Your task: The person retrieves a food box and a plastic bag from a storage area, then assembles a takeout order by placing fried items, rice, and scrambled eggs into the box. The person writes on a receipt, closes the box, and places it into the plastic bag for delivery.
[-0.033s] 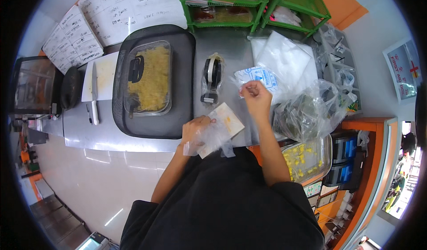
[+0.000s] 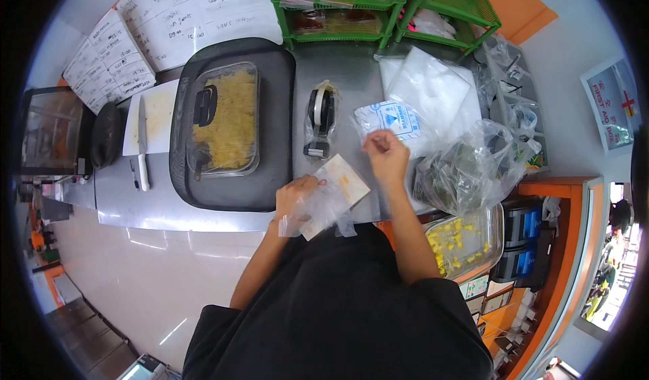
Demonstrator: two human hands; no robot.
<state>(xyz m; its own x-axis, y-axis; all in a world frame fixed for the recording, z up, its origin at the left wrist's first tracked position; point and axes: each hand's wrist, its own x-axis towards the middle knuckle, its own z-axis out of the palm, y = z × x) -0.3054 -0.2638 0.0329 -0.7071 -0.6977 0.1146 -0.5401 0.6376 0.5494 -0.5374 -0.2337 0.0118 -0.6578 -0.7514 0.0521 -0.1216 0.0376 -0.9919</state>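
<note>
My left hand is closed on a crumpled clear plastic bag at the counter's front edge. Beneath the bag lies a flat cream rectangular piece with an orange mark, its near part partly covered. My right hand is raised beside it, thumb and fingers pinched together. What sits between those fingertips, if anything, is too small to make out. Just beyond them is a white packet with blue print, resting by a stack of clear plastic bags. A black tape dispenser lies ahead of my hands.
To the left, a black tray bears a lidded container of yellow food. A white-handled knife lies on a white cutting board. Green racks stand behind; a tub with yellow pieces is at right.
My right hand has drawn slightly nearer to me, away from the printed packet, its fingers curling a little more. My left hand and the bag look unchanged.
</note>
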